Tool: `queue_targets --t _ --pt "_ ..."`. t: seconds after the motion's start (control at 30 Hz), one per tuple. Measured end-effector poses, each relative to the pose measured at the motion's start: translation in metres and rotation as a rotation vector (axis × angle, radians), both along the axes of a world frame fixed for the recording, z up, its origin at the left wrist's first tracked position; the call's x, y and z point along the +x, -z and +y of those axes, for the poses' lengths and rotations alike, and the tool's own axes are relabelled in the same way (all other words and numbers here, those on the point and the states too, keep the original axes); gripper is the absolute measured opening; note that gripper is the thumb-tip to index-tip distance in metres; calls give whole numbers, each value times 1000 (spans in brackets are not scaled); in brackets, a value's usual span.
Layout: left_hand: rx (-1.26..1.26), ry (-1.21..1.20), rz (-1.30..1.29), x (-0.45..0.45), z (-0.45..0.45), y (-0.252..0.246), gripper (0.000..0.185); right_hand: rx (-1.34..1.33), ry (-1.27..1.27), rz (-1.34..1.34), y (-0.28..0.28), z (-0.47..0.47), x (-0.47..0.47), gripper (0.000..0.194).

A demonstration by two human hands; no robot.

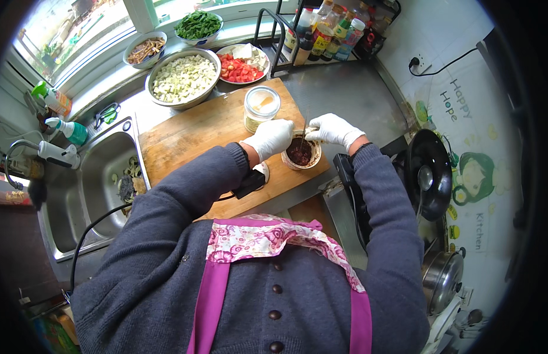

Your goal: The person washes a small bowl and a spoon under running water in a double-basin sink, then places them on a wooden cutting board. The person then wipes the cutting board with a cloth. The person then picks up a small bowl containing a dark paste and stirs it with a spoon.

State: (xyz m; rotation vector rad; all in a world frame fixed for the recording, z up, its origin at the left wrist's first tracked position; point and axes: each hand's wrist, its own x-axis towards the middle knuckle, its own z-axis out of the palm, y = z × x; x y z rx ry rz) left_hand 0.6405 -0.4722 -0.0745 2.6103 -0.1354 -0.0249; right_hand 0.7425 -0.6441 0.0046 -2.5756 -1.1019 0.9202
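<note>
A tub (319, 155) of dark red-brown paste (299, 152) stands on the wooden cutting board (190, 137) near its right end. My left hand (272, 138), in a white glove, grips the tub's left rim. In my right hand (335, 129), also gloved in white, is a thin utensil (304, 128) that dips into the paste; its lower end is hidden. Just behind my left hand is a glass jar (262, 106) with a pale lid. Partly covered by my left wrist, a small white round object (261, 171) lies beside a black device (249, 185).
Behind the board stand a metal basin of pale diced vegetable (184, 78), a plate of chopped tomato and white blocks (244, 64), bowls of greens (198, 27) and brownish strips (145, 51). Bottles (329, 35) fill a rack. The sink (108, 194) is left, a wok (428, 177) right.
</note>
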Motion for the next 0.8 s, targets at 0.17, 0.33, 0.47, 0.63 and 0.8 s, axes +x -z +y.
queue_targets --t 0.17,0.33,0.47,0.63,0.8 --pt "-48 78 -31 4 -3 -6 23 -32 -64 -89 3 5 0 37" --pt "-46 68 45 7 -15 -12 21 -9 -151 -271 17 8 -4 39" --pt "-55 20 -62 -1 -18 -8 20 -27 -105 -336 28 1 -9 36" --pt "-76 -42 -134 -3 -20 9 19 -180 -177 -460 37 -18 -29 42" --pt "-131 -90 -166 0 -24 18 19 21 416 0 50 -43 -70 47"
